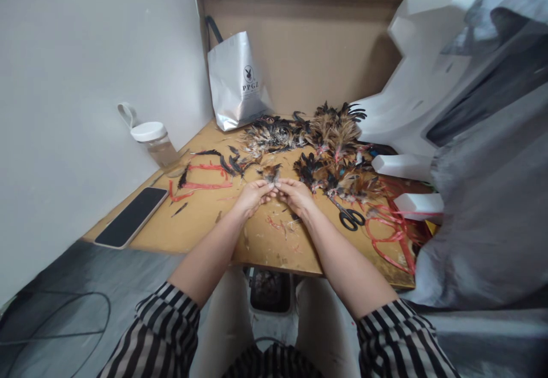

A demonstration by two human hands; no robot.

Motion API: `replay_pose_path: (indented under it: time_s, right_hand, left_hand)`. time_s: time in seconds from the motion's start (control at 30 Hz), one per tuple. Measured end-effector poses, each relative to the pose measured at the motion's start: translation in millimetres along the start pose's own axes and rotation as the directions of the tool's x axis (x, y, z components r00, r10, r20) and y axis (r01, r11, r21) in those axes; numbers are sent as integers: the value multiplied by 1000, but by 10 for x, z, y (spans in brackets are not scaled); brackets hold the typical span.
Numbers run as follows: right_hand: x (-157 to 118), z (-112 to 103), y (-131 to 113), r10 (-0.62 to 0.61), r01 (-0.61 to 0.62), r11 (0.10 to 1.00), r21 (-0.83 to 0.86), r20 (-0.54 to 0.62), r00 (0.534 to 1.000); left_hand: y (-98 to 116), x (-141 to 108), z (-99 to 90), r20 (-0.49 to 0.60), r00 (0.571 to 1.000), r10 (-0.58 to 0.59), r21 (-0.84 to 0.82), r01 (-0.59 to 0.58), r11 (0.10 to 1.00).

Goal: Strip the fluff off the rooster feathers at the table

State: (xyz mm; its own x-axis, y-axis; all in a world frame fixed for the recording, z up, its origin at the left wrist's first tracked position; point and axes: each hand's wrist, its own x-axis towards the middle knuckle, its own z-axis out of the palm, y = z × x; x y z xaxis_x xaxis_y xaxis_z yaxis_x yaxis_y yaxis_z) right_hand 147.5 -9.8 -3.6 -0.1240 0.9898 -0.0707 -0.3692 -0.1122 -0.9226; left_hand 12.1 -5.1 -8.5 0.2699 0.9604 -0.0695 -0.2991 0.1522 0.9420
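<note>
Over the middle of the wooden table (205, 224), a small tuft of brown and black feathers (270, 171) is pinched at its base between my two hands. My left hand (257, 194) is closed on its left side, thumb and fingertips together. From the right, my right hand (293, 194) grips the same base, and the fingertips of both hands meet there. Just beyond lie loose black and brown feather bunches (310, 169) and a pile of black and white feathers (274, 135). Taller brown feather bunches (336, 129) stand at the back right.
Black-handled scissors (351, 218) lie right of my hands, near tangled red plastic strips (387, 229). More red strips (205, 185) lie at left. A phone (132, 218), a lidded bottle (160, 147) and a silver bag (233, 81) stand around. Below the table edge sits a bin (270, 292).
</note>
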Motion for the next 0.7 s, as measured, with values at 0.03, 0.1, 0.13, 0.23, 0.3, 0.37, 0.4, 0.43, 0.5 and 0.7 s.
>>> replay_pose_path:
  time_s: [0.03, 0.1, 0.13, 0.23, 0.3, 0.37, 0.4, 0.43, 0.5, 0.7]
  right_hand:
    - [-5, -3, -6, -16, 16, 998, -58, -14, 1000]
    - [-18, -5, -18, -58, 51, 984, -170, -37, 998]
    - [-25, -5, -23, -76, 65, 975, -211, -41, 996]
    - [-36, -7, -32, -90, 78, 964, -254, -35, 995]
    - [-34, -12, -37, -76, 68, 968, -242, -24, 997]
    - [-27, -17, -40, -47, 45, 981, -188, -6, 999]
    - [-22, -19, -40, -33, 33, 988, -148, 0, 999]
    - [-18, -19, -38, -22, 22, 994, -106, 1, 1000]
    - [-9, -15, -28, -16, 15, 999, -38, -11, 1000]
    - [0, 22, 36, -69, 65, 995, -70, -60, 996]
  left_hand:
    - [1, 3, -5, -13, 1000, -1, -3, 1, 1000]
    - [3, 7, -12, -31, 1000, 0, -1, 0, 1000]
    - [2, 9, -15, -34, 999, 3, 3, -3, 1000]
    - [-1, 15, -20, -30, 999, 12, 7, -11, 1000]
    - [-3, 20, -25, -40, 999, 13, -3, -14, 1000]
    - [-4, 26, -32, -57, 998, 13, -31, -15, 999]
    - [-5, 29, -36, -65, 998, 13, -50, -17, 999]
    - [-6, 31, -39, -68, 998, 12, -69, -17, 997]
    - [-8, 32, -41, -57, 998, 2, -95, -7, 995]
    - [-12, 25, -23, -14, 999, -39, -124, 37, 992]
